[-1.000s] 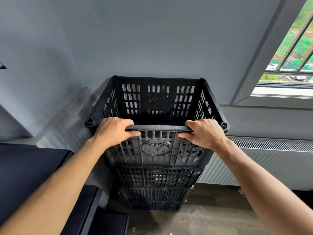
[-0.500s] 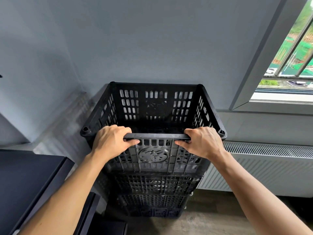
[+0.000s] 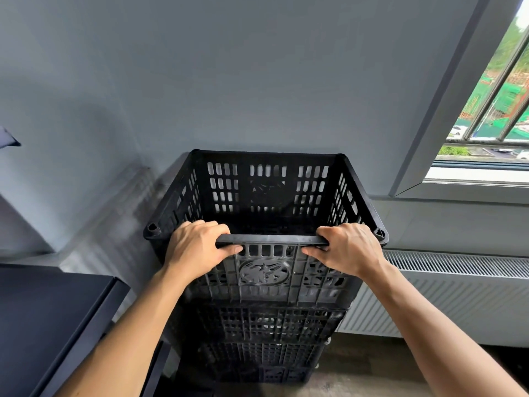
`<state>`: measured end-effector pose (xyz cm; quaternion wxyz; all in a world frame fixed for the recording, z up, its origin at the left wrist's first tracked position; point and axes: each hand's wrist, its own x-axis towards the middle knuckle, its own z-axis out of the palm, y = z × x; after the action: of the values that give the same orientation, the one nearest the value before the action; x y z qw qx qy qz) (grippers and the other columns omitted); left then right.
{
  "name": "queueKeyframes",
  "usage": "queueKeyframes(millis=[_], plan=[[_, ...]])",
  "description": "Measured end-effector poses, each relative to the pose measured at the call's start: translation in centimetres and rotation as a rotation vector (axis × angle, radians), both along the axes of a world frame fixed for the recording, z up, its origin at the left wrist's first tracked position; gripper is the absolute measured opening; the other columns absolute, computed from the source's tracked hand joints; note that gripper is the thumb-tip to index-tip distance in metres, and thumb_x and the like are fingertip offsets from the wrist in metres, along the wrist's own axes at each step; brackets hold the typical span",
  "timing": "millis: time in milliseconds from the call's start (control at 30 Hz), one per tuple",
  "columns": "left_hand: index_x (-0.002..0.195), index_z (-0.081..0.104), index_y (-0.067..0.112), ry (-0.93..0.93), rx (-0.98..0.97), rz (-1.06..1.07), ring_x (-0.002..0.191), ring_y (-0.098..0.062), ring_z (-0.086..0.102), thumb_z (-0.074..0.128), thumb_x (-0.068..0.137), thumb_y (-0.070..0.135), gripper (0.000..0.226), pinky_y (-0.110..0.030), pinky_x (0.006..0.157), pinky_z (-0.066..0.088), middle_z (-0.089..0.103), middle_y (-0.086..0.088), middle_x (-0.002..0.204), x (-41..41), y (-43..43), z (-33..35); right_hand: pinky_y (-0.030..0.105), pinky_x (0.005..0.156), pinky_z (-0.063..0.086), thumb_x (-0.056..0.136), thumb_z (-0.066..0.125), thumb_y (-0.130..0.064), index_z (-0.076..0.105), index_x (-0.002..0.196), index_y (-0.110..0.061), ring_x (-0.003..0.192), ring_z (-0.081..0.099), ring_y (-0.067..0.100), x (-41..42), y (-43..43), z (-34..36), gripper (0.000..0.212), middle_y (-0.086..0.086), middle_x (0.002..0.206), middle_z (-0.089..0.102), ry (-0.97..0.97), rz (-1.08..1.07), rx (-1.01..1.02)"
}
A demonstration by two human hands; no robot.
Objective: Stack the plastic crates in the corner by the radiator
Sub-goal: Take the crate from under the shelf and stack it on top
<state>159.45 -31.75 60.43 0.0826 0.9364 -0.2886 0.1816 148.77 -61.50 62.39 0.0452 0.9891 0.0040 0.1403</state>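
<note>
Both hands' grip on top crate [image 3: 264, 193] near rim.

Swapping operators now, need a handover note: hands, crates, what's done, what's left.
Left hand: closed on the near rim of the top black slotted plastic crate, left of centre.
Right hand: closed on the same rim, right of centre.
Crates: the top crate sits on the stack of black plastic crates, on the floor against the grey wall, beside the white panel radiator.
Done: top crate looks seated on the stack; its inside is too dark to check.
Left: check it sits square, then release both hands.
</note>
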Motion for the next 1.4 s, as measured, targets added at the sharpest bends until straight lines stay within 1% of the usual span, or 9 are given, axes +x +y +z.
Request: queueKeyframes(millis=[333,500,667,767,867,933,1067,1233,1400], plan=[[0.087,0.064,0.034,0.076,0.035,0.006,0.070,-0.006,0.053,0.051,0.079,0.076,0.045,-0.028,0.063,0.033,0.060,0.016,0.071,-0.3,0.0,1.3,0.027,0.051,0.037,0.080,0.044,-0.080,0.053,0.068,-0.022,0.044,0.048,0.011,0.1,0.2,0.3,0.060,-0.008,0.049,0.050,0.018,-0.013,0.012],[0.097,0.065,0.040,0.185,0.033,-0.024,0.082,-0.006,0.058,0.042,0.077,0.083,0.053,-0.029,0.070,0.038,0.064,0.019,0.080,-0.3,0.2,2.0,0.027,0.047,0.036,0.078,0.032,-0.087,0.051,0.067,-0.021,0.042,0.048,0.009,0.0,-0.1,0.1,0.069,-0.006,0.047,0.049,0.003,0.020,0.029],[0.109,0.066,0.038,0.363,-0.075,-0.123,0.103,-0.006,0.056,0.030,0.084,0.078,0.060,-0.034,0.083,0.045,0.066,0.018,0.108,0.2,1.2,3.6,0.026,0.045,0.040,0.081,0.015,-0.087,0.054,0.067,-0.015,0.041,0.045,0.013,0.1,-0.6,0.5,0.083,-0.003,0.047,0.046,0.089,0.077,0.135],[0.106,0.070,0.029,0.219,-0.160,-0.109,0.104,-0.013,0.058,0.045,0.090,0.064,0.046,-0.040,0.090,0.049,0.069,0.009,0.107,3.0,2.6,4.1,0.028,0.049,0.039,0.088,0.019,-0.080,0.052,0.065,-0.014,0.048,0.050,0.014,0.6,-1.6,1.9,0.077,-0.003,0.051,0.049,0.096,0.032,0.184],[0.111,0.070,0.021,0.093,-0.160,0.002,0.112,-0.026,0.057,0.062,0.090,0.041,0.030,-0.043,0.098,0.045,0.067,-0.004,0.114,6.6,4.3,4.3,0.032,0.065,0.046,0.092,0.037,-0.068,0.066,0.080,-0.024,0.084,0.061,0.017,2.2,-3.7,3.0,0.054,-0.007,0.079,0.065,0.052,-0.060,0.136],[0.127,0.062,0.021,0.135,-0.105,0.132,0.124,-0.032,0.048,0.062,0.091,0.037,0.040,-0.045,0.103,0.042,0.057,-0.010,0.130,8.1,5.0,4.6,0.036,0.086,0.046,0.092,0.048,-0.060,0.071,0.099,-0.033,0.112,0.050,0.018,3.5,-5.3,3.2,0.036,-0.008,0.109,0.067,0.064,-0.126,0.093],[0.154,0.022,0.027,0.344,0.043,0.320,0.139,-0.037,0.035,0.057,0.093,0.046,0.073,-0.048,0.107,0.041,0.027,-0.017,0.155,10.1,5.3,3.9,0.040,0.102,0.038,0.088,0.057,-0.055,0.068,0.110,-0.040,0.129,0.031,0.024,5.4,-7.6,2.6,0.028,-0.002,0.139,0.050,0.183,-0.219,0.019],[0.156,-0.008,0.022,0.469,0.089,0.352,0.136,-0.035,0.042,0.051,0.098,0.042,0.085,-0.042,0.104,0.042,0.019,-0.022,0.159,11.3,3.8,3.5,0.045,0.112,0.033,0.087,0.066,-0.031,0.050,0.139,-0.030,0.143,0.009,0.032,7.2,-8.6,1.0,0.054,0.008,0.160,0.013,0.232,-0.221,0.171],[0.157,-0.002,0.021,0.421,0.015,0.331,0.116,-0.034,0.057,0.052,0.098,0.035,0.081,-0.042,0.096,0.050,0.046,-0.026,0.141,14.1,3.1,2.9,0.047,0.106,0.040,0.087,0.060,-0.009,0.021,0.153,-0.018,0.133,0.037,0.045,8.7,-8.9,0.6,0.078,0.024,0.153,0.018,0.193,-0.344,0.356]])
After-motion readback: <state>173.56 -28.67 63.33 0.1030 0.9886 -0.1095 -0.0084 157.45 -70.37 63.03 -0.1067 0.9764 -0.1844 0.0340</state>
